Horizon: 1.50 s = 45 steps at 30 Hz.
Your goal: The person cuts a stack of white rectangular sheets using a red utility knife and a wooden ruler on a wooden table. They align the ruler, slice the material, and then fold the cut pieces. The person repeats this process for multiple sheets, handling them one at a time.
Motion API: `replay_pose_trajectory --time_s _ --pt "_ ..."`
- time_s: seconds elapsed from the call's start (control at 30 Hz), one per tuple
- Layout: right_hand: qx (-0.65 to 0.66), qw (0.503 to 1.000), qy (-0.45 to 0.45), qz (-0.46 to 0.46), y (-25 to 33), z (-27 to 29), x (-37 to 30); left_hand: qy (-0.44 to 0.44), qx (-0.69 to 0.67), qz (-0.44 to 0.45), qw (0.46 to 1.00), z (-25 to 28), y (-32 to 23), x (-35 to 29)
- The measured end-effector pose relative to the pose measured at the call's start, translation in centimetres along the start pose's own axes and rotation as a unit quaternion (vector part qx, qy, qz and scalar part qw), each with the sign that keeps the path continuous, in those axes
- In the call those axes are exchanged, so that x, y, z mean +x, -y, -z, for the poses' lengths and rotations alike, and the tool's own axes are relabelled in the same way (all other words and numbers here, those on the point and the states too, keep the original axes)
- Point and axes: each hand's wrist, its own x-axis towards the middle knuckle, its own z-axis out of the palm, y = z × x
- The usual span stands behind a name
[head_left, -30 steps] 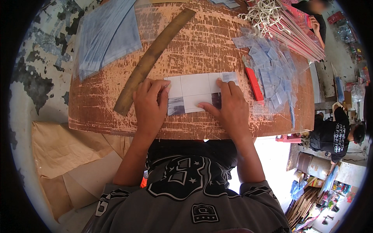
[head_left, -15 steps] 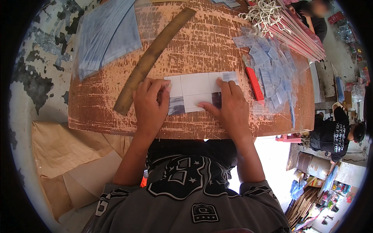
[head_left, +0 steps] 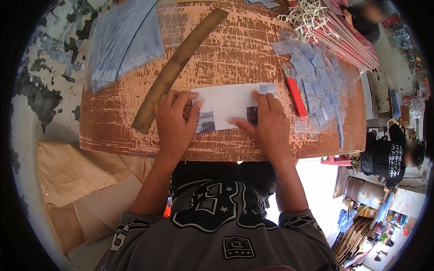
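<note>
A small white rectangular sheet [head_left: 227, 98] with thin ruled lines lies flat near the front middle of the table. Dark and bluish patches show at three of its corners. My left hand [head_left: 177, 118] grips the sheet's left edge, fingers bent, thumb and index close together over the upper left corner. At the other end my right hand [head_left: 270, 118] holds the sheet, index finger at the upper edge and thumb on the lower part. A brown flat strip [head_left: 181, 63] lies slanted just beyond my left hand. Right of my right hand is a red-handled cutter knife [head_left: 296, 97].
Small clear plastic pieces [head_left: 316, 86] are heaped at the right of the worn wooden table [head_left: 235, 49]. Behind them lie thin sticks with white strings [head_left: 312, 20]. Large bluish plastic sheets [head_left: 129, 45] cover the far left. Brown paper [head_left: 77, 171] stands lower left. Two people are at the right.
My left thumb has shifted slightly to the right on the sheet. My right hand and the sheet stay in place. The person at the upper right has shifted.
</note>
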Motion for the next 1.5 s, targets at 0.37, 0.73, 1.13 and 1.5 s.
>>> replay_pose_trajectory --time_s 0.37,0.73,1.13,1.5 --pt "-0.002 1.0 0.001 0.003 0.1 0.1 0.0 0.007 -0.018 0.02 1.0 -0.2 0.5 -0.1" --pt "0.002 1.0 0.003 0.003 0.0 0.1 0.0 0.007 0.02 -0.026 0.999 0.2 0.1 0.0" --pt "-0.004 1.0 0.003 -0.004 0.0 0.0 0.0 -0.001 -0.023 0.015 1.0 -0.3 0.6 -0.1" --pt "-0.003 1.0 -0.005 0.002 0.1 0.0 0.0 -0.003 -0.021 0.008 1.0 -0.4 0.8 -0.1"
